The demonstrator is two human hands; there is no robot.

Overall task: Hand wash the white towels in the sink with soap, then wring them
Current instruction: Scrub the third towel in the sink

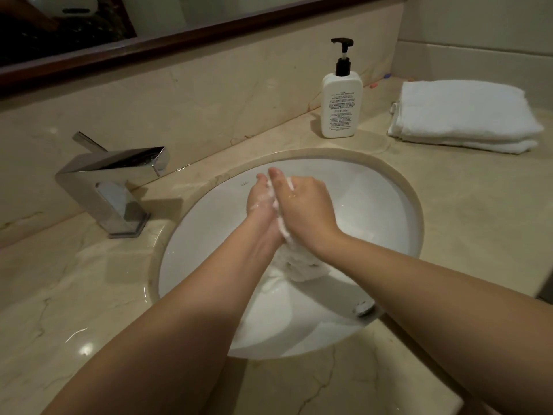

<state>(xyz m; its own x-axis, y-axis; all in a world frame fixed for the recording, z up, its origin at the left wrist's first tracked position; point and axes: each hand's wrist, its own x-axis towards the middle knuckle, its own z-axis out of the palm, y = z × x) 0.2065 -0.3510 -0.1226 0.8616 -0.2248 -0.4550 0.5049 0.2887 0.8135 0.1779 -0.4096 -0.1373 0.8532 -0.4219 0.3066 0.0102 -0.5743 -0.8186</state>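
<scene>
Both hands (287,202) sandwich towel (299,265), hanging lengthwise into sink (389,205).

The white pump bottle (341,104) standing on the surface (478,205) behind the sink carries a block of small dark print on its front, several short lines stacked one under another, but the letters are too tiny and soft to make out. On the inner wall of the sink (389,211), near its far rim just ahead of the fingertips, sits a faint grey maker's mark (245,183), also too small to read. No other writing shows.
</scene>
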